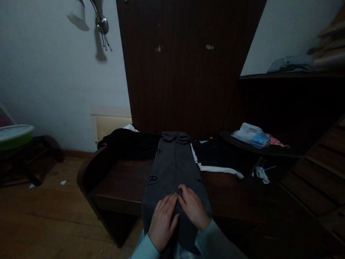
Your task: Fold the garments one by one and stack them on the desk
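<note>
A long grey garment [170, 165] with black lettering lies over the dark wooden bench and hangs over its front edge toward me. Its sides meet in a line down the middle, and its far end is bunched. My left hand [163, 222] rests on the near part of the cloth, fingers stretched out and thumb apart. Beside it, my right hand [193, 209] has its thumb and index finger closed on the cloth near the middle line. The fingertips of both hands nearly meet there. The exact kind of garment cannot be made out.
Black clothing [133, 144] lies on the bench [114, 180] at left, and a folded black and white garment [217, 156] at right. A plastic packet [250, 135] sits on a side shelf. A green basin [13, 139] stands far left, and a wall lamp [101, 24] hangs above.
</note>
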Tool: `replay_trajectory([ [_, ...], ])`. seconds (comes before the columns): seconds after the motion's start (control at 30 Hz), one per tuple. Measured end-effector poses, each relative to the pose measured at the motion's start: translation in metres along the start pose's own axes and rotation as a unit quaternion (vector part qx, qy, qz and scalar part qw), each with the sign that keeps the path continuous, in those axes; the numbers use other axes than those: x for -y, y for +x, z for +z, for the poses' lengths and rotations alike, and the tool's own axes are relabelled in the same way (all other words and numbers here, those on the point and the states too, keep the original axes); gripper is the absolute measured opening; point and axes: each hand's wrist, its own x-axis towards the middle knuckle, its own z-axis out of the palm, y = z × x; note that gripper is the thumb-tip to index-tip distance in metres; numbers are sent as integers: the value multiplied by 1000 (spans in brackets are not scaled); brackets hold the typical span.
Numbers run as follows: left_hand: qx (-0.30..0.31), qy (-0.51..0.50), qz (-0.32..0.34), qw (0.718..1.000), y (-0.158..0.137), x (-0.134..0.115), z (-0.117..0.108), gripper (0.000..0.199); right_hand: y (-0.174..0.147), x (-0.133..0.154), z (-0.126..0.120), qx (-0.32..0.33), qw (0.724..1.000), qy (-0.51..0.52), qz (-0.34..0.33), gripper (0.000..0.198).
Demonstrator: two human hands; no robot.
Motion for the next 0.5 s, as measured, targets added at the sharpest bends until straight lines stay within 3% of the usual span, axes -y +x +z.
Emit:
replay_trajectory([
  [0.17,31,-50,-2,998,4,1,-5,55,1,1,4,-6,1000,7,-21,36],
  [0.23,21,-101,-6,995,3,3,-10,51,0,-2,1,-1,996,90,-14,35],
  [0.3,-14,-166,-31,986,-5,8,-17,37,-9,-10,-5,9,974,228,2,35],
  [0.4,-119,-230,-134,957,-31,25,-27,23,-43,-31,-18,-29,920,381,86,34],
  [0.5,-192,-259,-269,908,-66,50,-27,31,-87,-60,-24,-113,881,397,229,33],
])
